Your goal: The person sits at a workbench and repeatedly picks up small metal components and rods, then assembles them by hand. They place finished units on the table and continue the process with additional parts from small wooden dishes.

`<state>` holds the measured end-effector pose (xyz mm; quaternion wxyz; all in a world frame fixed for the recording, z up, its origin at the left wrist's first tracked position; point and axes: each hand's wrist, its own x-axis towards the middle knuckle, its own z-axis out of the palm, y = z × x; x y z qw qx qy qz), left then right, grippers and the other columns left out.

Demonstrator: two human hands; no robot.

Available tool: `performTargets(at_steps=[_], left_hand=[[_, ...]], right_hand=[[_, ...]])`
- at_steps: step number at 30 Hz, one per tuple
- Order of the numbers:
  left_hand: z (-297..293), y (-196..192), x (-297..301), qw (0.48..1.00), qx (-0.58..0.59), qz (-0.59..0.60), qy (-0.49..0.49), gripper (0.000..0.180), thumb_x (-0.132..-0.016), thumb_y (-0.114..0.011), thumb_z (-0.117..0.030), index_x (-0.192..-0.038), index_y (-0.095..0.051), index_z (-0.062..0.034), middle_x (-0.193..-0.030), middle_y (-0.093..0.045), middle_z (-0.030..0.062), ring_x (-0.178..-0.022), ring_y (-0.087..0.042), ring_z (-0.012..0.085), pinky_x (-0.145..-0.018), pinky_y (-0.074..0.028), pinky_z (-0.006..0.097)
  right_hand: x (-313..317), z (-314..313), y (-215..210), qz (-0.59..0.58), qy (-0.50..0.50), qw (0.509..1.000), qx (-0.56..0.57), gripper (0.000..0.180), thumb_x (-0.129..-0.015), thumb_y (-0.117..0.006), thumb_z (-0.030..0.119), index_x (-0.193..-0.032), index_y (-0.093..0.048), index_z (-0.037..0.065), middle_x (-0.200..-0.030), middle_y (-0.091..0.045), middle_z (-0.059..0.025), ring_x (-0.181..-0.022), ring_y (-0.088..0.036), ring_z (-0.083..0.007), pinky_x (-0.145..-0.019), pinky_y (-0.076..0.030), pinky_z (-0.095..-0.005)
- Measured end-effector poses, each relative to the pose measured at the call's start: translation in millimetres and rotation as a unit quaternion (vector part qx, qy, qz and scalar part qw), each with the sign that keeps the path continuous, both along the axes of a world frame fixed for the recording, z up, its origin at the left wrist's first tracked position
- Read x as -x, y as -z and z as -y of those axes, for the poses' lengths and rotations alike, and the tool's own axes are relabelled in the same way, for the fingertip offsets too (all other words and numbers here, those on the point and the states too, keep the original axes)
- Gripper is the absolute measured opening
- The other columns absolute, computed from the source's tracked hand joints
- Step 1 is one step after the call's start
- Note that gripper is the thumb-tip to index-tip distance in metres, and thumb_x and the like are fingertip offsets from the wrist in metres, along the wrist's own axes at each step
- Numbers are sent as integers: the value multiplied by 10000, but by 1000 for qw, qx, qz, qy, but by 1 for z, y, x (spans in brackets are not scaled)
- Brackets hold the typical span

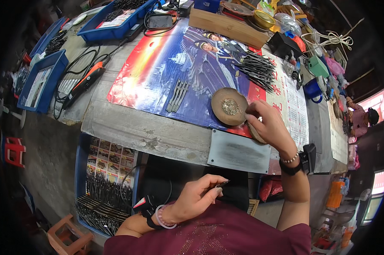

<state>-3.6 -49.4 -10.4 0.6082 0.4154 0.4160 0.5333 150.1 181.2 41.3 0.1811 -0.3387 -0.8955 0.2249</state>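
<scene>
My left hand (197,196) is near my lap, below the table edge, pinching a thin dark metal piece (222,183) between thumb and fingers. My right hand (269,126) reaches over the table, fingertips at the right rim of a round brown dish (221,114) that holds several small brass-coloured bits (231,106). A second brownish round thing sits under that palm, mostly hidden. Three grey metal strips (177,96) lie side by side on the colourful poster (162,68). A pile of dark thin metal pieces (256,68) lies behind the dish.
A grey metal plate (238,151) lies at the table's front edge. An orange-and-black power tool (86,81) with cable lies at left. Blue trays (42,80) (115,21) stand left and back; another blue tray (82,170) with dark metal pieces sits low beside my left knee. A wooden block (228,26) and clutter fill the back right.
</scene>
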Motion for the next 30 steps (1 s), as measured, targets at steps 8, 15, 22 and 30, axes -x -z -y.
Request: performTargets(at_steps=[8, 15, 22, 30], left_hand=[[4, 3, 12, 1000, 15, 17, -10, 241, -932, -513, -2, -1166, -535, 54, -853, -630, 72, -693, -564, 65, -633, -476, 207], [1, 7, 17, 999, 30, 10, -6, 252, -926, -514, -10, -1172, -542, 39, -866, -632, 58, -706, -562, 56, -638, -472, 202], [-6, 6, 13, 999, 34, 1, 20, 271, -915, -530, -21, -1183, -555, 18, -879, -641, 52, -741, -579, 55, -663, -475, 204], [-3, 9, 17, 998, 56, 16, -3, 239, -933, -511, -16, -1164, -545, 32, -878, -629, 56, -709, -558, 52, -637, -468, 197]], right_hand=[[23, -43, 25, 96, -46, 986, 129, 181, -843, -584, 127, -928, -592, -33, -775, -633, -198, -731, -625, -335, -669, -488, -395], [15, -60, 12, 45, 55, 952, 297, 143, -905, -554, 120, -887, -586, -19, -731, -638, -37, -655, -574, -85, -566, -441, -233], [23, -66, 30, 93, 17, 965, 244, 148, -910, -555, 119, -874, -587, -21, -703, -619, -38, -651, -592, -110, -590, -471, -250], [26, -74, 19, 58, 51, 968, 238, 173, -877, -572, 124, -875, -608, -46, -665, -644, -91, -609, -617, -137, -550, -482, -274]])
